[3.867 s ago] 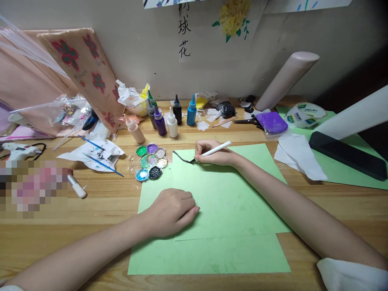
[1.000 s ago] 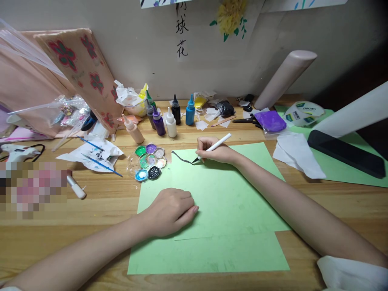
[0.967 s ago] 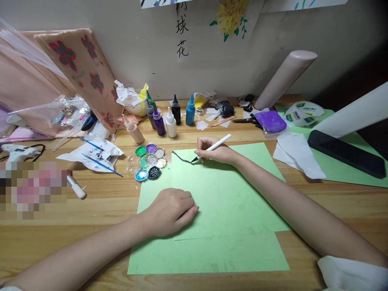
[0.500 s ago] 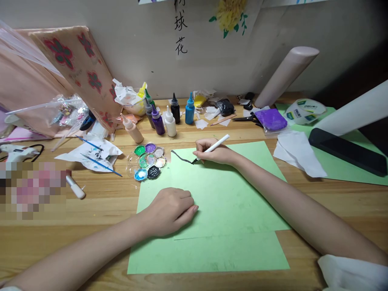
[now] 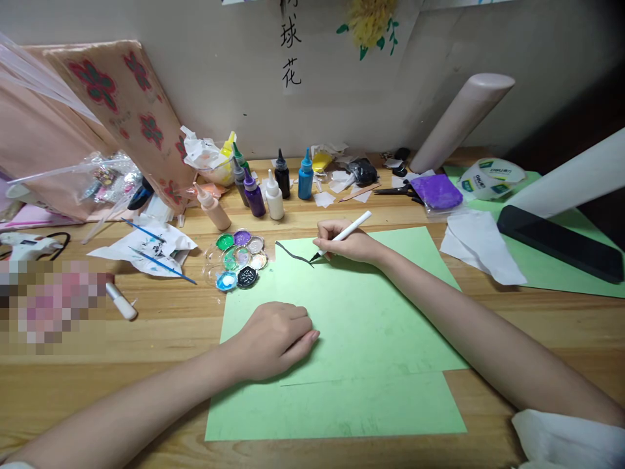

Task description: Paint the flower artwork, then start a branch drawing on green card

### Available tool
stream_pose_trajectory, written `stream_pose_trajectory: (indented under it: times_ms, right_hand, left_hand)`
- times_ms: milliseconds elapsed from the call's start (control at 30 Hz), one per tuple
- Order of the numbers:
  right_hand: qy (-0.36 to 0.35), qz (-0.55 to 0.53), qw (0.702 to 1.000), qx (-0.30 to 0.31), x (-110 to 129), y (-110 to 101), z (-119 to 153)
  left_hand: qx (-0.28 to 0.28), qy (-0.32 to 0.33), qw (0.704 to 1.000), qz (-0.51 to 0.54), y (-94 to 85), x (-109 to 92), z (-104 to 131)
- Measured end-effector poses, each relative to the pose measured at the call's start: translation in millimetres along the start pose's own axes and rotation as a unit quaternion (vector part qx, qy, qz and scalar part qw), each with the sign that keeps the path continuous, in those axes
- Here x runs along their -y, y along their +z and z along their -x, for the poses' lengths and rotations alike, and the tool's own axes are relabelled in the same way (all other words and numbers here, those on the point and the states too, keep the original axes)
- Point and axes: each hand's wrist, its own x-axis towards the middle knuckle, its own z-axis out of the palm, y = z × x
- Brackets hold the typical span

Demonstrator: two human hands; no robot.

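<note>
My right hand [image 5: 347,242] pinches a white marker [image 5: 347,230], its black tip at the end of a curved black line [image 5: 293,253] near the upper left of the top green sheet [image 5: 371,306]. A second green sheet [image 5: 336,410] lies partly beneath it. My left hand [image 5: 278,339] rests palm down on the green paper, its fingers curled together; nothing shows in them. Left of the line sits a flower-shaped palette [image 5: 243,255] holding several paint colours.
Paint bottles [image 5: 254,195] stand behind the palette. Brushes [image 5: 163,265] lie on crumpled tissue at the left. Scissors [image 5: 398,191], a purple packet [image 5: 436,192], a tape roll [image 5: 493,179] and a black phone-like object [image 5: 559,244] are at the right.
The marker and my right hand have shifted very slightly right, and the black line now ends in a short thin stroke at the tip. My left hand has stayed in place.
</note>
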Motion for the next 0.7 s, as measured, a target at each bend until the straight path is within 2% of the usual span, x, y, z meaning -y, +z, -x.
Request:
stream_pose_trajectory:
  times_ms: [233, 433, 567, 700]
  right_hand:
    - [-0.019, 0.061, 0.998, 0.017, 2.9, -0.2, 0.6]
    - [-0.007, 0.041, 0.999, 0.033, 1.0, -1.3, 1.1]
    - [-0.005, 0.014, 1.0, 0.013, 1.0, -1.1, 0.7]
    - [-0.012, 0.042, 0.999, 0.01, 2.9, -0.7, 0.6]
  left_hand:
    - [-0.002, 0.004, 1.0, 0.0, 0.4, -0.3, 0.3]
    - [-0.004, 0.006, 1.0, -0.002, -0.5, -0.9, 0.6]
    - [-0.003, 0.004, 1.0, -0.002, -0.7, -0.6, 0.0]
    - [-0.004, 0.008, 1.0, -0.002, -0.3, -1.1, 0.6]
